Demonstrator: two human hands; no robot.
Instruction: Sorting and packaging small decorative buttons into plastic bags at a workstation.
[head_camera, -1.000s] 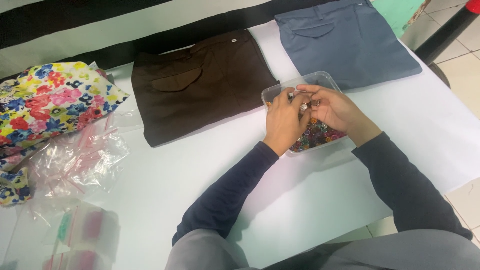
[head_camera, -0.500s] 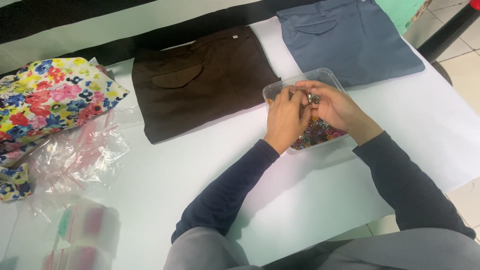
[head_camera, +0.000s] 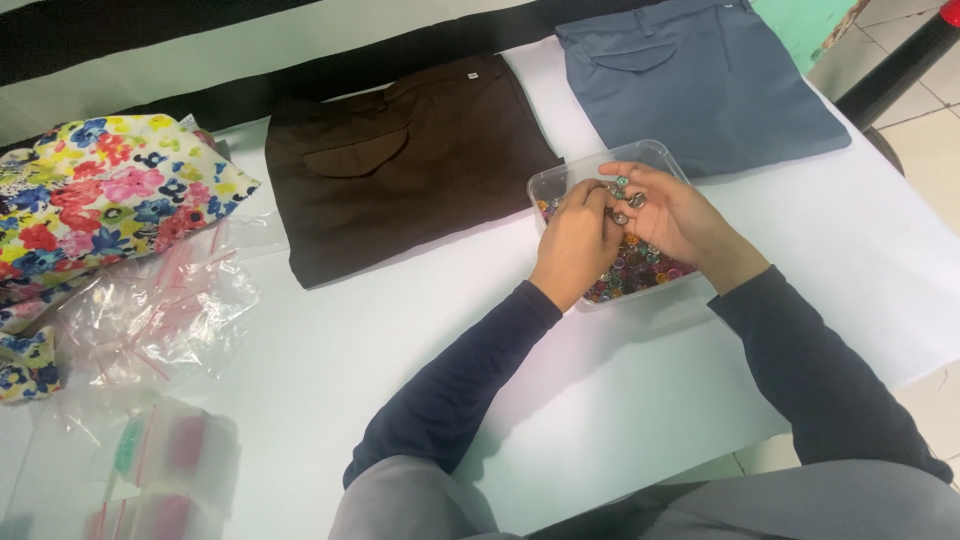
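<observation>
Nearest to us, our two dark-sleeved forearms reach out over the white bench (head_camera: 300, 400), and at the near left edge lie some clear plastic bags (head_camera: 150, 320), one blurred bundle showing pink and green inside. Our left hand (head_camera: 575, 240) and right hand (head_camera: 675, 215) meet over a clear plastic tub (head_camera: 655, 152) that sits on the bench just right of centre, between us and the folded clothes. The tub is filled with small coloured buttons (head_camera: 630, 272), a loose mixed heap with no common direction; the tub itself is a shallow rounded rectangle whose long axis runs roughly left to right, tilted a little away on the right. Our left grip is pinched closed on what looks like one or two buttons, and the right hand is cupped palm-up with several buttons resting on its fingers, not clamped. We judge the buttons to be light, hard and slippery, best taken one at a time by the rim between thumb and fingertip; the tub looks thin and light, so it would slide easily if nudged. Farther out lie brown trousers (head_camera: 410, 160) folded flat, touching the tub's far left corner, and blue-grey trousers (head_camera: 700, 80) just beyond it. At the far left sits a floral fabric (head_camera: 100, 200).
</observation>
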